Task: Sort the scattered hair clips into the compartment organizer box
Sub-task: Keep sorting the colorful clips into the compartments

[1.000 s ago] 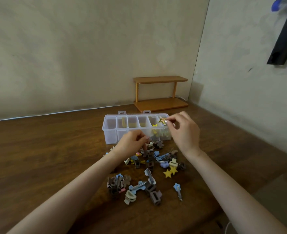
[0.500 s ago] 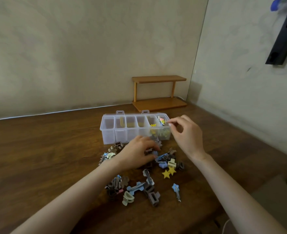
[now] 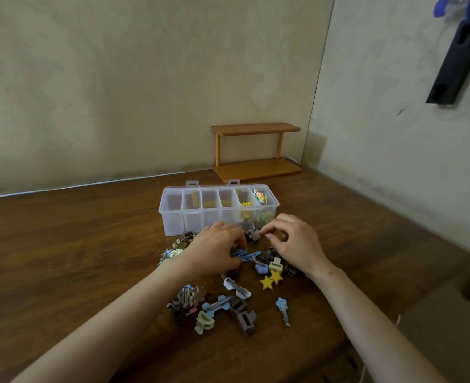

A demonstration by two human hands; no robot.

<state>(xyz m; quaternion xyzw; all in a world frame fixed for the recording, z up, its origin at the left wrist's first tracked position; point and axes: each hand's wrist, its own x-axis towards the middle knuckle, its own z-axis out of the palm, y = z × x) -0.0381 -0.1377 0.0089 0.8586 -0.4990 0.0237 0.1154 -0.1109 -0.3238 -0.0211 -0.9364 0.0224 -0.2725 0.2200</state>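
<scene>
hands: left (image 3: 214,251), right (image 3: 294,241) | brown flower clip (image 3: 254,235) between, at right fingertips

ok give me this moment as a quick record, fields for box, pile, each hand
box: clear plastic compartment organizer box, lid open, on the wooden table; yellow clips in the right-hand compartments
pile: mixed plastic hair clips loose in front of the box
left hand: down on the pile, over a blue clip
right hand: fingertips at a brown flower-shaped clip; grip unclear
</scene>
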